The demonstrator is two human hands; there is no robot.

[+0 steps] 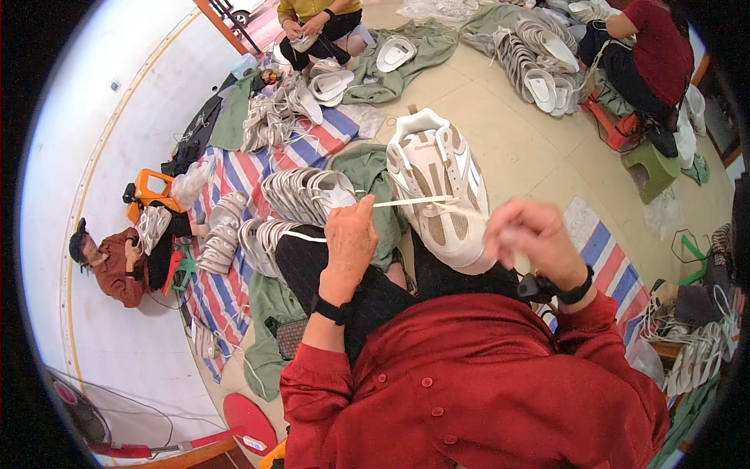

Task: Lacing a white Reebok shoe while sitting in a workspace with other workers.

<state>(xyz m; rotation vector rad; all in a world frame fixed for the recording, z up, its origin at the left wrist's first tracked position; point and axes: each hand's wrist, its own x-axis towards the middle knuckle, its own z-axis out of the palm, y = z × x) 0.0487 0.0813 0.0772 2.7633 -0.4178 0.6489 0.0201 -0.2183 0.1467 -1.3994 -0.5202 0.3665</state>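
Note:
A white and beige sneaker (439, 184) rests over my lap, its toe toward me and its heel pointing away. My left hand (349, 237) is closed on a white shoelace (408, 202), which runs taut sideways to the lower eyelets of the sneaker. Beside the toe, on the right, my right hand (535, 238) is raised with its fingers curved. Motion smears those fingers, so whether they grip a lace end cannot be made out. Close to my left hand stands a row of beige shoe uppers (301, 194) packed against each other.
Striped sheeting (242, 168) and green cloth (426, 55) cover parts of the tiled floor. More shoe uppers (539, 47) lie in piles. Three people work nearby: one at left (121, 266), one at the top (320, 19), one at upper right (660, 55). A green stool (652, 168) stands at right.

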